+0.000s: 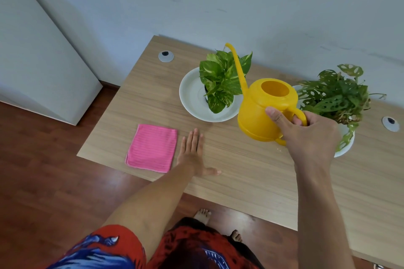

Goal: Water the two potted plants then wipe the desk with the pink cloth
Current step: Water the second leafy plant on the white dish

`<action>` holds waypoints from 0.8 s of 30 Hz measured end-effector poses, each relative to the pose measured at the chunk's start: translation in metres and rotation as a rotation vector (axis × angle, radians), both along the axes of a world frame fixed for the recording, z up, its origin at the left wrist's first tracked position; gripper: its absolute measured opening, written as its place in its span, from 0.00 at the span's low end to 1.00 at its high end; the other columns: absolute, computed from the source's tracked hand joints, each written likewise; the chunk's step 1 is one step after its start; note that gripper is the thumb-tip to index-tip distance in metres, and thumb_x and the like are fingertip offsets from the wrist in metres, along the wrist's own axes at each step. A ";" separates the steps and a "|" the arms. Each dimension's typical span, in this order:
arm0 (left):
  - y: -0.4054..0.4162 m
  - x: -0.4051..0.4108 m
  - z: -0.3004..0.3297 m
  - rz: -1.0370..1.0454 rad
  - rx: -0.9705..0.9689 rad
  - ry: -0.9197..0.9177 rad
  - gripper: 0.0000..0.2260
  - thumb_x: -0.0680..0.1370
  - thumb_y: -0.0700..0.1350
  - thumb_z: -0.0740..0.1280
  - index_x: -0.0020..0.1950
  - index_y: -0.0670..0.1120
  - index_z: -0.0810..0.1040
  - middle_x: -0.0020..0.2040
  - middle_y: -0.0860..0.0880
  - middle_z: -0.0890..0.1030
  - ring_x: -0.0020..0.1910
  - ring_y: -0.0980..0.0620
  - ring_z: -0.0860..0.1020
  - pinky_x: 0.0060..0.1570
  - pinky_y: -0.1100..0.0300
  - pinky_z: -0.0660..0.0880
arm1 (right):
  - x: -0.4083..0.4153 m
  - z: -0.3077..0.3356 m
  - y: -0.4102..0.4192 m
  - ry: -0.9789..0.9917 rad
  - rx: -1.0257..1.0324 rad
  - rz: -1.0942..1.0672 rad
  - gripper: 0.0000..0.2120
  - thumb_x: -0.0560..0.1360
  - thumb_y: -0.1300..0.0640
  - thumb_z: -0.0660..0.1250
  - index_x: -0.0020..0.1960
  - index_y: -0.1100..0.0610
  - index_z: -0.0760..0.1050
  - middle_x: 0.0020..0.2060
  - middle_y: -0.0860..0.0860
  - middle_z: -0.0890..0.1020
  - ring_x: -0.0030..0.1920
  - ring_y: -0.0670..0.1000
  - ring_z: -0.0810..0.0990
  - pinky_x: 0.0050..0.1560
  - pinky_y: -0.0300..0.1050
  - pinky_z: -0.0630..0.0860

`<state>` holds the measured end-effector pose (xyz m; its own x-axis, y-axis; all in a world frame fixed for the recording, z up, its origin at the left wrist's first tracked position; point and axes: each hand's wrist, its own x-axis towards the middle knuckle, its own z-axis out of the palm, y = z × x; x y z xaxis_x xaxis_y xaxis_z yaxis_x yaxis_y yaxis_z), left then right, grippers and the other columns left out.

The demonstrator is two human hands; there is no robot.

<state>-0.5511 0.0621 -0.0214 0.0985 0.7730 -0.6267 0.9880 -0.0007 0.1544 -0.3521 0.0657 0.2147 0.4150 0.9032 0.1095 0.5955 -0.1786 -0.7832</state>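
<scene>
Head view shows my right hand (310, 135) closed in a grip on the handle of the yellow watering can (265, 109), lifted between the pothos (223, 82) and the monstera (336, 96). The can's spout tip sits beyond the pothos, so tipping now could spill onto the table (251, 177). I cannot see any water inside the can's mouth. Each plant stands in a white saucer (192, 96). Left of the can, my left hand (193, 153) lies flat and open beside the pink cloth (153, 148).

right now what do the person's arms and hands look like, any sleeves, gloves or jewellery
Both forearms are bare as far as the view shows: no sleeves reach them. The left hand and the right hand wear no gloves, and no rings, watch or bracelets show on either. Lower down, the person wears a red garment with blue and white print.
</scene>
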 end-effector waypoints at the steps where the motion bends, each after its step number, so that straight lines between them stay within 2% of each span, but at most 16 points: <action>1: 0.000 0.000 0.000 0.002 0.000 0.002 0.66 0.64 0.83 0.58 0.75 0.42 0.21 0.73 0.43 0.18 0.74 0.44 0.21 0.77 0.43 0.29 | 0.002 0.001 0.001 0.007 0.002 -0.010 0.32 0.56 0.28 0.74 0.27 0.55 0.66 0.25 0.51 0.72 0.32 0.65 0.77 0.35 0.61 0.78; 4: 0.001 0.001 -0.001 0.010 -0.006 0.004 0.66 0.64 0.84 0.58 0.75 0.43 0.21 0.73 0.43 0.18 0.74 0.44 0.20 0.77 0.43 0.30 | 0.008 0.001 0.005 0.014 -0.009 -0.026 0.32 0.56 0.28 0.75 0.26 0.53 0.64 0.24 0.49 0.69 0.28 0.57 0.70 0.33 0.56 0.76; 7: 0.001 0.001 -0.002 0.020 -0.006 0.008 0.67 0.63 0.84 0.58 0.75 0.43 0.21 0.73 0.43 0.17 0.74 0.45 0.20 0.77 0.43 0.30 | 0.014 -0.001 0.009 0.047 -0.026 -0.048 0.33 0.57 0.28 0.77 0.26 0.55 0.65 0.24 0.49 0.70 0.28 0.59 0.72 0.35 0.54 0.77; 10: 0.001 0.002 -0.002 0.023 -0.008 0.011 0.67 0.63 0.84 0.58 0.74 0.44 0.20 0.72 0.44 0.17 0.73 0.45 0.20 0.77 0.43 0.29 | 0.018 0.000 0.007 -0.005 0.016 -0.034 0.30 0.62 0.36 0.79 0.26 0.52 0.62 0.23 0.48 0.67 0.27 0.52 0.64 0.35 0.50 0.65; 15: 0.000 0.002 -0.002 0.038 -0.014 0.008 0.67 0.62 0.84 0.58 0.75 0.44 0.21 0.73 0.44 0.17 0.73 0.46 0.20 0.76 0.44 0.27 | 0.026 -0.002 0.001 0.003 0.024 -0.039 0.31 0.63 0.38 0.79 0.26 0.53 0.61 0.23 0.49 0.65 0.27 0.51 0.62 0.33 0.47 0.60; 21: -0.001 0.002 0.001 0.037 -0.010 0.005 0.66 0.63 0.84 0.58 0.74 0.44 0.20 0.72 0.44 0.17 0.73 0.46 0.20 0.75 0.45 0.26 | 0.034 -0.006 -0.011 -0.009 0.025 -0.032 0.32 0.61 0.33 0.77 0.27 0.54 0.62 0.23 0.49 0.65 0.28 0.53 0.64 0.32 0.48 0.62; 24: -0.001 0.002 0.002 0.038 -0.008 -0.003 0.66 0.63 0.84 0.58 0.74 0.44 0.20 0.72 0.44 0.17 0.73 0.46 0.20 0.75 0.44 0.27 | 0.036 -0.010 -0.018 0.001 -0.005 -0.070 0.35 0.57 0.27 0.74 0.29 0.59 0.68 0.25 0.52 0.70 0.30 0.63 0.77 0.33 0.57 0.76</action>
